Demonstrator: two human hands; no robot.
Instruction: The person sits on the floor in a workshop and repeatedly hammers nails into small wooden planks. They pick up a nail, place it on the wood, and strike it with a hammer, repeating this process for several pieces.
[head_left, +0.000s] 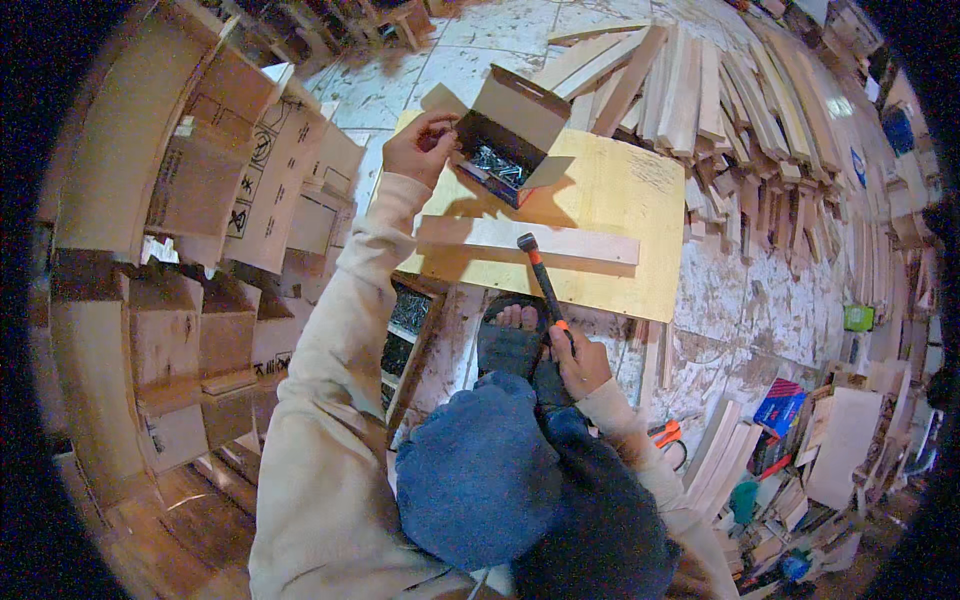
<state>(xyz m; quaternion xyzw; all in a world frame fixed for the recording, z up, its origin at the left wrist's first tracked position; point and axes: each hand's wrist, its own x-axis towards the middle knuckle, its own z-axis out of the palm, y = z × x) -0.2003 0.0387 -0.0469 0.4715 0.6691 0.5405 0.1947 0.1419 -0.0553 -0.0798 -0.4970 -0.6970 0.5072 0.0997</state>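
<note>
We see an open cardboard box (512, 125) of nails or screws (497, 163), dark metal bits piled inside, flaps up, sitting on the far end of a yellow plywood board (620, 205). Left hand (421, 146) is at the box's near-left corner, fingers pinched together at the opening; we can't tell if a nail is between them. Right hand (578, 362) is closed around the orange-and-black handle of a hammer (541, 275), whose dark head points away from us and rests on or just over a pale wood strip (528, 238). That strip lies across the board, between the two hands, nearer than the box. Just left of the right hand is a sandalled foot (513, 335), toes showing, at the board's near edge; blue-trousered knees sit below that. Left arm in a cream sleeve (335, 330) reaches out long. Beyond the box and off to the right of it, a big heap of wood slats (720, 100) on the stained floor (740, 300). Left of the left arm, stacked cardboard cartons (250, 170). Right of the right hand, more boards and a blue box (778, 406).
</note>
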